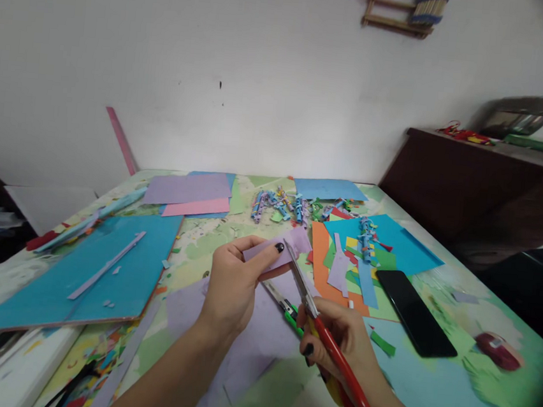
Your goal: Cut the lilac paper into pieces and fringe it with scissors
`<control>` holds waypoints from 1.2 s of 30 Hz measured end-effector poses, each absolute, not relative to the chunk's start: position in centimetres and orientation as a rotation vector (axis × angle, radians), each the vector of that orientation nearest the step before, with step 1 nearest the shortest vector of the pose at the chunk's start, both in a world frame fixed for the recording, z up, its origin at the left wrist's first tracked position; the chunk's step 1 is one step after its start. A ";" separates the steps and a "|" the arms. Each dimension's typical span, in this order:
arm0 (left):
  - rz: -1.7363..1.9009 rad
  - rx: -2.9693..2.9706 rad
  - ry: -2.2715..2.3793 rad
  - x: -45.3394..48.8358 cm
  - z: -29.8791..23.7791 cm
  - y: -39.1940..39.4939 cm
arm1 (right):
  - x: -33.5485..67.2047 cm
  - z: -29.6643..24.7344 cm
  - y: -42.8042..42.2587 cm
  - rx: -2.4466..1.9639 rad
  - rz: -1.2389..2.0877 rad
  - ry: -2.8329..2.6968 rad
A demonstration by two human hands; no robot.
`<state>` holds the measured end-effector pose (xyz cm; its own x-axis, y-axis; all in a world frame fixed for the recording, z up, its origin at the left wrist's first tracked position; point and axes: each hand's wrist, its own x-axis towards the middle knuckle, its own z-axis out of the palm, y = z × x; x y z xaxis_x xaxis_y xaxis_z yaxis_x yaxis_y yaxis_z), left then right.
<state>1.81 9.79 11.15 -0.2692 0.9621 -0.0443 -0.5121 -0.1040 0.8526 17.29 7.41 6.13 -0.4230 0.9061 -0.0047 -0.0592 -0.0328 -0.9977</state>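
Observation:
My left hand (232, 283) pinches a small piece of purple paper (300, 241) between thumb and fingers, held up over the table. My right hand (347, 342) is closed around a pair of scissors (342, 364) with red handles. The scissors' blades point up and to the left, their tips at the purple paper by my left thumb. Whether the blades have paper between them is hard to make out. Below both hands lies a larger purple sheet (249, 339), and a green box cutter (285, 306) rests on it, partly hidden by my right hand.
A blue board (102, 264) with a purple strip lies left. Coloured sheets (191, 189) and rolled paper pieces (280, 207) sit toward the wall. To the right are paper scraps, a black phone (414, 313), and a small red object (498, 350). A dark cabinet (470, 184) stands beside the table.

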 end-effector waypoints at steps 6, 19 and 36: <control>1.632 0.666 0.966 1.9 11.2 9.8 | 17.5 6.0 7.5 -0.857 1.595 -1.493; 1.631 0.688 0.974 1.9 11.2 9.8 | 17.6 5.9 7.5 -0.890 1.564 -1.511; 1.639 0.685 0.972 1.9 11.1 9.8 | 17.1 6.4 7.4 -0.942 1.570 -1.456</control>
